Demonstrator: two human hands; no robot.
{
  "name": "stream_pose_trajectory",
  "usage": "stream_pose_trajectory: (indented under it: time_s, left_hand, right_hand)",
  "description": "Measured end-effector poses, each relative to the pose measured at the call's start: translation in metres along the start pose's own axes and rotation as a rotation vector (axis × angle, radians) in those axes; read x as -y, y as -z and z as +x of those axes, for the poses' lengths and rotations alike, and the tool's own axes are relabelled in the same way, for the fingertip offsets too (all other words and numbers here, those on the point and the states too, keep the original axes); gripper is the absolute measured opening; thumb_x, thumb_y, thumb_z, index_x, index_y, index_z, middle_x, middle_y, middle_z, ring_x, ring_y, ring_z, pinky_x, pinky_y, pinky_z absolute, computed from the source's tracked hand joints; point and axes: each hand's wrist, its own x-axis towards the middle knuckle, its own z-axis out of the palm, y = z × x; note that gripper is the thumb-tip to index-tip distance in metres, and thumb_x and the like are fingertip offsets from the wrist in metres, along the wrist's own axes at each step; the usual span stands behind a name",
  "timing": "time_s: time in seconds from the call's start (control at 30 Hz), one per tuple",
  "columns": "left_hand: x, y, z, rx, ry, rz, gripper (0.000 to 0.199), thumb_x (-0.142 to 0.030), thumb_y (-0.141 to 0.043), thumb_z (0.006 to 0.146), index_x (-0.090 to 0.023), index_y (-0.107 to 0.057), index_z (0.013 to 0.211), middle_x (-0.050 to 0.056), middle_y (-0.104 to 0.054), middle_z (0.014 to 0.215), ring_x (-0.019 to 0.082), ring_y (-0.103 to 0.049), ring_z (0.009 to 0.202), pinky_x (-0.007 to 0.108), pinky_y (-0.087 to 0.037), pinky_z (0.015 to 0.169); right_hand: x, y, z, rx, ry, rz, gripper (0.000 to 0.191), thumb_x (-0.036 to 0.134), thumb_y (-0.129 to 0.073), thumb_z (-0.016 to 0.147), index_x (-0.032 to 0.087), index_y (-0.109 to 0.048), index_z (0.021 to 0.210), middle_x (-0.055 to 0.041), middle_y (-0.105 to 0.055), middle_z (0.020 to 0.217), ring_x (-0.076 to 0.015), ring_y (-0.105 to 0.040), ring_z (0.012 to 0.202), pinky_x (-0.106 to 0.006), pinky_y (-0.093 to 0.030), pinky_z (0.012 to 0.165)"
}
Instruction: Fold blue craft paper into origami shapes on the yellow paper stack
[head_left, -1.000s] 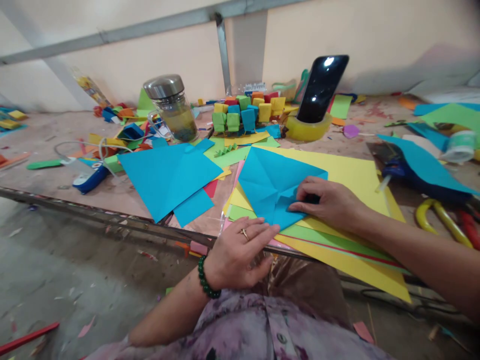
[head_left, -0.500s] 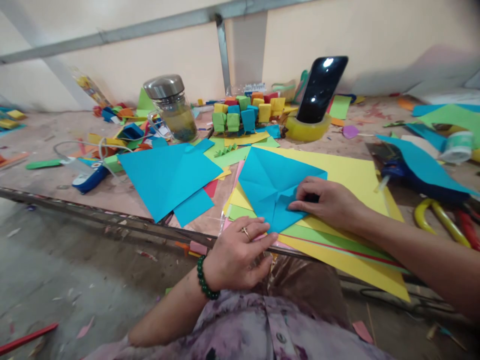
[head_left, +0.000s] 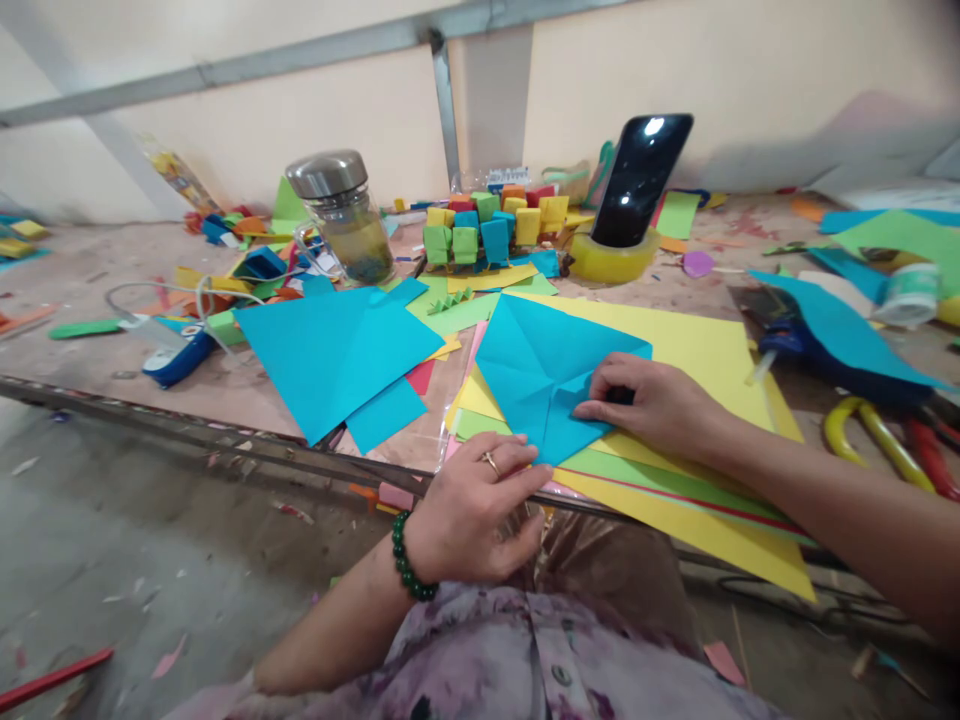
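A creased blue sheet of paper [head_left: 536, 350] lies on a stack of yellow, green and pink sheets at the table's front edge. My right hand [head_left: 645, 400] pinches a folded flap of it near its lower right side, thumb and fingers closed. My left hand [head_left: 484, 500], with a ring and a green bead bracelet [head_left: 409, 560], rests at the sheet's near corner. Its fingers are stretched out and the fingertips touch the paper. Just left of the stack lie more blue sheets [head_left: 337, 350].
A glass mug [head_left: 349, 225] with a steel lid stands behind the blue sheets. Small folded paper blocks [head_left: 495, 240] cluster at the back. A phone [head_left: 641, 180] leans upright in a yellow tape roll [head_left: 611, 262]. Yellow-handled scissors or pliers [head_left: 885, 445] lie at right.
Almost nothing differs. Both hands keep their places on the blue sheet, and the view shifts very slightly.
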Motion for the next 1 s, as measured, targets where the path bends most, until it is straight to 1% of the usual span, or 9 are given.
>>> stream_pose_trajectory:
  time_s: [0.1,0.2,0.37,0.57,0.77,1.0]
  left_hand:
    - [0.0008,-0.0004,-0.0017,-0.004,-0.004,-0.003,0.042,-0.021,-0.060,0.079,-0.017,-0.061,0.121,0.011,-0.067,0.113,0.026,-0.059,0.114,0.044,-0.052,0.098]
    - [0.0013,-0.0005,-0.0021,-0.019,-0.025,0.013,0.040,-0.020,-0.059,0.079,-0.018,-0.062,0.119,0.011,-0.067,0.112,0.027,-0.059,0.113,0.045,-0.052,0.097]
    - [0.0020,-0.0006,-0.0013,-0.008,-0.030,0.023,0.048,-0.019,-0.059,0.079,-0.016,-0.058,0.126,0.012,-0.067,0.113,0.027,-0.060,0.113,0.045,-0.052,0.097]
    - [0.0021,-0.0004,0.0008,-0.017,-0.051,0.050,0.038,-0.021,-0.059,0.079,-0.016,-0.063,0.116,0.011,-0.068,0.109,0.028,-0.061,0.111,0.044,-0.055,0.094]
    - [0.0013,0.0012,0.0017,0.013,-0.016,0.039,0.037,-0.023,-0.058,0.080,-0.018,-0.064,0.116,0.010,-0.067,0.111,0.027,-0.061,0.111,0.045,-0.054,0.094]
    - [-0.0005,0.0025,0.0033,0.029,-0.003,0.035,0.033,-0.023,-0.059,0.080,-0.014,-0.066,0.111,0.012,-0.067,0.110,0.027,-0.060,0.109,0.044,-0.053,0.095]
  right_hand:
    - [-0.0001,0.0002,0.0007,0.002,0.001,0.004,0.041,0.061,-0.061,0.080,0.023,-0.059,0.065,-0.0022,-0.061,0.077,-0.0177,-0.056,0.070,-0.031,-0.041,0.066]
    - [0.0000,0.0002,0.0012,0.001,0.006,0.005,0.041,0.060,-0.061,0.080,0.022,-0.059,0.065,-0.0020,-0.061,0.077,-0.0171,-0.055,0.069,-0.030,-0.040,0.065]
    - [-0.0001,0.0005,0.0013,0.002,0.019,0.006,0.042,0.061,-0.062,0.079,0.022,-0.058,0.064,-0.0020,-0.060,0.075,-0.0174,-0.055,0.069,-0.030,-0.040,0.064]
    - [0.0001,0.0020,0.0017,0.002,0.017,0.017,0.044,0.064,-0.062,0.078,0.022,-0.057,0.064,-0.0021,-0.060,0.075,-0.0176,-0.055,0.068,-0.030,-0.040,0.064]
    - [0.0027,0.0031,0.0023,0.004,0.006,0.026,0.049,0.070,-0.059,0.076,0.022,-0.057,0.061,-0.0024,-0.060,0.073,-0.0177,-0.055,0.067,-0.030,-0.040,0.063]
    - [0.0050,0.0035,0.0026,0.015,0.006,0.058,0.048,0.067,-0.058,0.078,0.022,-0.056,0.061,-0.0024,-0.058,0.072,-0.0180,-0.055,0.068,-0.031,-0.041,0.064]
